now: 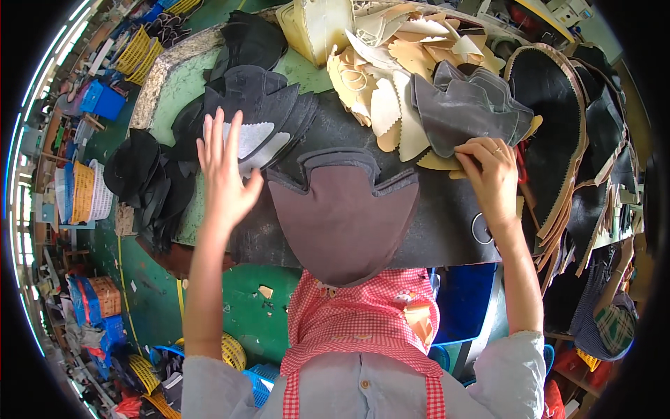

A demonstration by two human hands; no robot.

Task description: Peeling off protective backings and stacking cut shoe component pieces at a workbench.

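Note:
My left hand (227, 167) is raised with its fingers spread and holds nothing. It is over the edge of a fanned stack of black cut pieces (244, 91), beside light grey zigzag-edged pieces (254, 138). My right hand (490, 167) has thumb and fingertips pinched together at the lower edge of a dark grey leather piece (447, 115), on a pile of similar ones. Between my hands lies a stack of dark brown shoe-upper pieces (345, 216), its rounded end over the table's front edge and its notched end pointing away from me.
Cream and tan zigzag-edged pieces (384, 105) heap up behind my right hand. A cream block-shaped container (317, 31) stands at the back. Large black pieces with tan edges (548, 112) hang at the right. More black pieces (139, 174) lie left. A blue bin (460, 304) sits below the table.

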